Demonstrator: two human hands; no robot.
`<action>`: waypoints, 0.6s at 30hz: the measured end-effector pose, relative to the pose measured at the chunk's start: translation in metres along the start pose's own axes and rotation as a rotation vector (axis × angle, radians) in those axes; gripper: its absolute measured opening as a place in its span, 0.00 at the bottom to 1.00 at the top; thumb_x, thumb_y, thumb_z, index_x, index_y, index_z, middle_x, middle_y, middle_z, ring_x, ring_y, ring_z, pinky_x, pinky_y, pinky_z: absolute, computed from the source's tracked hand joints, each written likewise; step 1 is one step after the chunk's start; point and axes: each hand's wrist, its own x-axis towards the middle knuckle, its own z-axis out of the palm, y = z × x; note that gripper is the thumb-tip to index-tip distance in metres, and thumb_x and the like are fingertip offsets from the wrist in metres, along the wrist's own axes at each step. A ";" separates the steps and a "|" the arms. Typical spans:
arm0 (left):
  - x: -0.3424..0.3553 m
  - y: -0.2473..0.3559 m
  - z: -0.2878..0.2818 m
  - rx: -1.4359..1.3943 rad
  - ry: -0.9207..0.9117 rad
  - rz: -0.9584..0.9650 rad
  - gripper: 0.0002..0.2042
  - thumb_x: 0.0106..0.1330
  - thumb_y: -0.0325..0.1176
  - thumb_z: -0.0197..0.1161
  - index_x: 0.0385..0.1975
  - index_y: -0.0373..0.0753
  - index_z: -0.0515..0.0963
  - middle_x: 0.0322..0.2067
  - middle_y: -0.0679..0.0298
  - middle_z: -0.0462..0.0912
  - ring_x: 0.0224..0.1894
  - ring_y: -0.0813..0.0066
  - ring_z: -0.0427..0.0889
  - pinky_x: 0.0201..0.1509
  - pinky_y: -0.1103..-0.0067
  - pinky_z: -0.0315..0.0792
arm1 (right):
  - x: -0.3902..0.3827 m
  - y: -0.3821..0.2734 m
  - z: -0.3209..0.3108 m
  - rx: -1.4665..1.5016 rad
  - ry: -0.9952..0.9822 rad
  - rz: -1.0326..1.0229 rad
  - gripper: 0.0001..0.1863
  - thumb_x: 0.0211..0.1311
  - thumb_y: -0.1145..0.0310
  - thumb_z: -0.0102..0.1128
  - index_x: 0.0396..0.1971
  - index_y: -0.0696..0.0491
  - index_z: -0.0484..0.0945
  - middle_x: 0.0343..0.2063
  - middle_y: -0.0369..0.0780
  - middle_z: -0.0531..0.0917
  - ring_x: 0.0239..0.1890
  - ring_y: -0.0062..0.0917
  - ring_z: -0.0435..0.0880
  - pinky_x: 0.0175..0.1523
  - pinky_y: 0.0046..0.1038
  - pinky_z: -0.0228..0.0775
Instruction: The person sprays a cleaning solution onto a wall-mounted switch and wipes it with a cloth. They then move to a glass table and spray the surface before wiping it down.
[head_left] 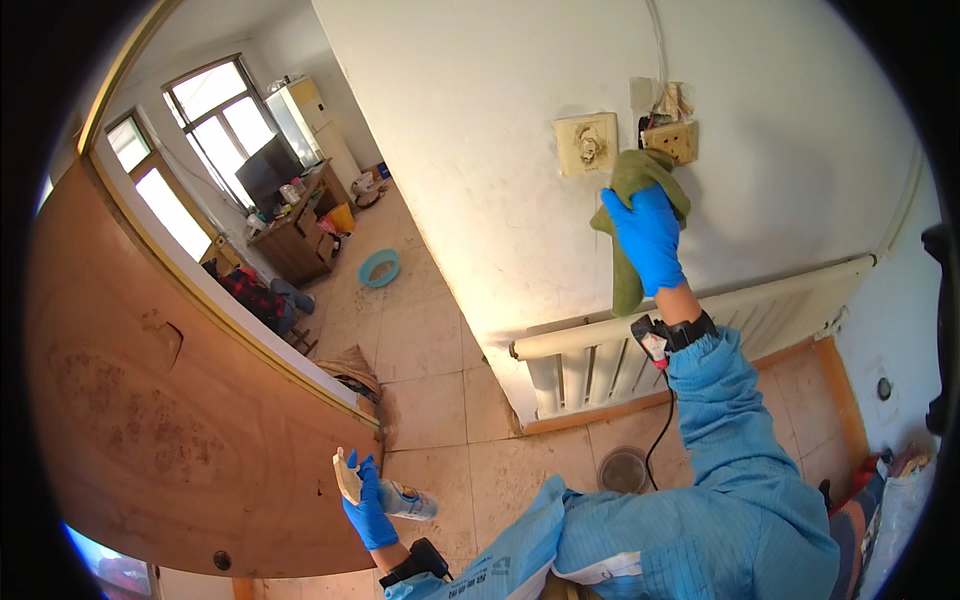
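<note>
My right hand (648, 236), in a blue glove, is closed around a green cloth (628, 285) and presses it to the white wall just below a socket (672, 143). That socket sits askew, with dark wires behind it. To its left is a stained yellowed wall plate (587, 144), close to the cloth. Low on the left, my left hand (370, 514), also gloved in blue, grips a pale printed bottle (409, 501). A cream-coloured piece (346, 476) sticks out on the hand's other side; whether it belongs to the bottle is unclear.
A white radiator (590, 365) runs along the wall below my right arm. A brown wooden door (170, 400) stands at left. Beyond the opening are a blue basin (379, 268), a wooden desk (300, 235) and a seated person (265, 300). A round container (624, 470) stands on the floor.
</note>
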 end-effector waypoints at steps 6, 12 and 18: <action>0.004 0.004 0.006 -0.018 -0.055 0.117 0.28 0.67 0.30 0.60 0.66 0.32 0.63 0.57 0.53 0.76 0.55 0.64 0.79 0.58 0.70 0.73 | 0.008 0.001 0.011 -0.236 0.155 -0.275 0.17 0.62 0.60 0.64 0.45 0.57 0.81 0.41 0.48 0.83 0.43 0.44 0.82 0.48 0.40 0.74; 0.006 0.013 0.008 0.036 -0.019 0.020 0.27 0.66 0.28 0.60 0.65 0.32 0.65 0.54 0.52 0.78 0.54 0.63 0.80 0.61 0.70 0.71 | 0.031 -0.010 0.004 -0.280 0.255 -0.392 0.14 0.60 0.67 0.61 0.45 0.55 0.81 0.41 0.49 0.82 0.43 0.46 0.81 0.47 0.42 0.73; 0.005 0.007 0.002 -0.005 -0.022 0.017 0.27 0.66 0.27 0.59 0.65 0.32 0.65 0.52 0.51 0.80 0.54 0.63 0.80 0.61 0.70 0.70 | 0.057 -0.022 0.000 -0.406 0.258 -0.524 0.11 0.50 0.74 0.59 0.35 0.55 0.81 0.34 0.48 0.82 0.38 0.46 0.81 0.43 0.42 0.72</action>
